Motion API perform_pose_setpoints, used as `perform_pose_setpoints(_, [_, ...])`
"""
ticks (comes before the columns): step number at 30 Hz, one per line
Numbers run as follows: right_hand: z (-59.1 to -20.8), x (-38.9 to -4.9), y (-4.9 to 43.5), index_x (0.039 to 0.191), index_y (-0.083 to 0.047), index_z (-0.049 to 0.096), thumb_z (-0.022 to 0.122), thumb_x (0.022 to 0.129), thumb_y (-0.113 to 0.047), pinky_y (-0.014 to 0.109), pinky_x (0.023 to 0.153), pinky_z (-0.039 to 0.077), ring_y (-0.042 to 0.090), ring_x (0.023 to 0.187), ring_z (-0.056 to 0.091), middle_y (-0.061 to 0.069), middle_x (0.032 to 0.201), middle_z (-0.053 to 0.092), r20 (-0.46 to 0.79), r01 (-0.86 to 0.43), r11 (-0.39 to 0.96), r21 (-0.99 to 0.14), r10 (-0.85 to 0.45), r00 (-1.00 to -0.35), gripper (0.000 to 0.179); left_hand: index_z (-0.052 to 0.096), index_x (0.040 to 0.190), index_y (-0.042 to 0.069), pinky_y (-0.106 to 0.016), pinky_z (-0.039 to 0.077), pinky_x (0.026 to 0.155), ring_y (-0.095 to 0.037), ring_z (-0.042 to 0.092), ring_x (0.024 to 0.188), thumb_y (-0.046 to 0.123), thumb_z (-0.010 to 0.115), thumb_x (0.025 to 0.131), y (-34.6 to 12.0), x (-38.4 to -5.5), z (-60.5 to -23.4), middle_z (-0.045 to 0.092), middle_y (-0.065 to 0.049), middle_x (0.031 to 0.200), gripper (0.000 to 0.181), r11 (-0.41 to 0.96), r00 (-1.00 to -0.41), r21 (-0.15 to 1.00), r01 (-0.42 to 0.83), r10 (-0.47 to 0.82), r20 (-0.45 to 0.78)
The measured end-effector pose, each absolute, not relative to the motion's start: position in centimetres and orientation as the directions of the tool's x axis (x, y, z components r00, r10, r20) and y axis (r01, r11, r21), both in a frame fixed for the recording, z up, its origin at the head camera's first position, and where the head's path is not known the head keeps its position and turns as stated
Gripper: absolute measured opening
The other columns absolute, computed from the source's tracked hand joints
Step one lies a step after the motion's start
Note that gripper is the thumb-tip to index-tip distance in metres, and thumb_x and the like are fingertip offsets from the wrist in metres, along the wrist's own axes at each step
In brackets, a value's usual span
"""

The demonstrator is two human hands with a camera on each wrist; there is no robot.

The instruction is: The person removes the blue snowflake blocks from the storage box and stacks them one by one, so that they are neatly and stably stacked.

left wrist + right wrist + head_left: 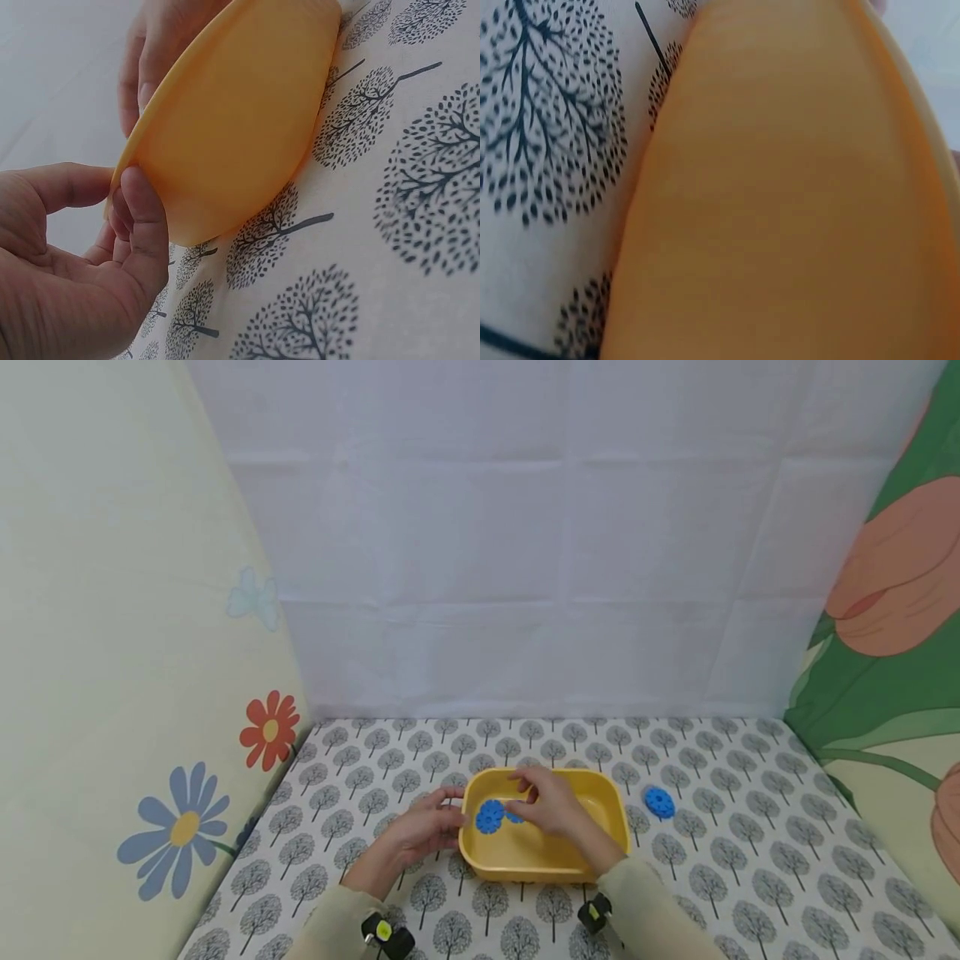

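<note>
Left fingers [150, 225] on plain yellow tray [547, 872]

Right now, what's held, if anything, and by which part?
Left hand pinches the yellow tray by its left-end rim. Right hand is at a blue piece inside it; whether it's gripped, can't tell.

I'm beside a small curtained-off booth, in what kind of building I can't tell: tree-print cloth [757, 893] over a counter [337, 835], creased white sheet [487, 535] behind, flowery left wall [127, 568] and right wall [892, 710].
</note>
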State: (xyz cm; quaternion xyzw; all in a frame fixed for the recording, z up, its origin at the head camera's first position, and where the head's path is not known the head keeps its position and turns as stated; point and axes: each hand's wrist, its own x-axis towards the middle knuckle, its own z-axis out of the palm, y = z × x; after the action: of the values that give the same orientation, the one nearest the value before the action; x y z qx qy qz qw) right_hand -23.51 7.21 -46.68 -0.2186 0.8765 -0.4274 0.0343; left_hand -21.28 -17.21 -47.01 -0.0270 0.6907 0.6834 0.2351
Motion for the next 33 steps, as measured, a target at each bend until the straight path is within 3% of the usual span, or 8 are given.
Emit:
perform_pose_setpoints(15, [-47.9, -23.9, 4.7, 0.126, -0.010, 0.068, 0.081, 0.085, -0.015, 0.029, 0.074, 0.051, 0.015, 0.084, 0.057, 0.007, 0.101, 0.064, 0.027, -0.330, 0.533, -0.779, -0.497, -0.867, 0.043, 0.037, 0.142, 0.001, -0.031, 0.055, 0.072, -0.022, 0.064, 0.085, 0.004, 0.061, 0.093, -17.5, -21.4, -46.9, 0.065, -0.017, 0.108, 0.054, 0.065, -0.876, 0.933, -0.353, 0.328, -0.354])
perform_pose_setpoints(21, [-48.6, -23.6, 4.2, 0.125, -0.015, 0.070, 0.083, 0.083, -0.020, 0.033, 0.085, 0.050, 0.015, 0.096, 0.056, 0.001, 0.108, 0.064, 0.011, -0.348, 0.596, -0.723, -0.494, -0.870, 0.045, 0.036, 0.142, 0.001, -0.032, 0.056, 0.073, -0.022, 0.064, 0.087, 0.004, 0.061, 0.094, -17.5, -21.3, -47.1, 0.064, -0.016, 0.109, 0.054, 0.063, -0.873, 0.933, -0.353, 0.335, -0.353])
perform_pose_setpoints(33, [-49.1, -23.2, 3.5, 0.128, -0.020, 0.070, 0.083, 0.082, -0.025, 0.042, 0.098, 0.047, 0.020, 0.109, 0.053, 0.004, 0.122, 0.058, -0.004, -0.356, 0.679, -0.642, -0.467, -0.884, 0.047, 0.035, 0.143, 0.000, -0.032, 0.056, 0.073, -0.020, 0.063, 0.084, 0.003, 0.061, 0.094, -17.4, -21.5, -47.1, 0.062, -0.012, 0.105, 0.055, 0.061, -0.874, 0.935, -0.350, 0.338, -0.349])
